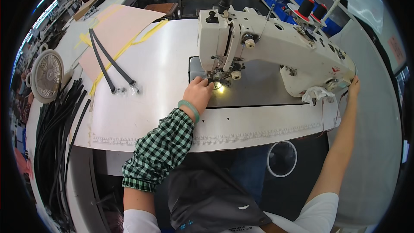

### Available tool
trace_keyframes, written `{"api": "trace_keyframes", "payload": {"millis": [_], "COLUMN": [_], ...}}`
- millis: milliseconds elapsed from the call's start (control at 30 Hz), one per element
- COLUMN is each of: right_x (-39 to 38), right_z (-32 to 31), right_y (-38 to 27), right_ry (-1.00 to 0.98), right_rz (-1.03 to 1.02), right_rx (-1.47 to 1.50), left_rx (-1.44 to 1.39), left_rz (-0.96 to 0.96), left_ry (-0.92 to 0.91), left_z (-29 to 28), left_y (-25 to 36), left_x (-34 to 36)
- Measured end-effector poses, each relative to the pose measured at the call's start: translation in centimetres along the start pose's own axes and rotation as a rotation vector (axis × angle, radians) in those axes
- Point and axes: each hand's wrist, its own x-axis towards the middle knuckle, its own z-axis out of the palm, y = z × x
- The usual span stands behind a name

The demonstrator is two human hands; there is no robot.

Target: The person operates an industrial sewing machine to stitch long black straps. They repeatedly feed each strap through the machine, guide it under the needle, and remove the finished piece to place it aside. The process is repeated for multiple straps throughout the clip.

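A cream-white sewing machine (258, 34) stands on the table, its lamp lighting the needle area. My left hand (198, 96), with a green bangle and a checked sleeve cover on the arm, is at the presser foot (215, 77). Its fingers are pinched together on a small dark piece that I cannot make out. My right hand (354, 87) reaches to the machine's right end, curled at the handwheel there; the wheel and most of the fingers are largely hidden. Two black straps (110, 62) with clear wrapping at their near ends lie left of the machine.
A bundle of black strips (56, 129) hangs over the table's left edge beside a white plastic basket (46, 75). Pink paper (116, 30) with yellow tape lies at the back left. Black thread spools (306, 7) stand behind the machine. A ruler strip (258, 136) runs along the front edge.
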Motion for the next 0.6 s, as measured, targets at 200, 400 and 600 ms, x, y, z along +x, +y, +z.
{"api": "trace_keyframes", "payload": {"millis": [200,400,600], "right_x": [-2.2,-0.1,0.3], "right_z": [1.3,0.5,0.6], "right_y": [-3.3,-1.6,-1.1], "right_ry": [-0.264,-0.098,-0.268], "right_rz": [0.194,0.009,0.114], "right_rx": [0.117,0.073,0.183], "left_rx": [0.053,0.066,0.027], "left_rz": [-0.043,-0.082,-0.081], "left_ry": [-0.056,-0.133,-0.049], "left_z": [-0.8,-1.0,-0.8], "left_y": [-0.7,0.1,-0.4], "left_x": [-0.9,-0.1,-0.4]}}
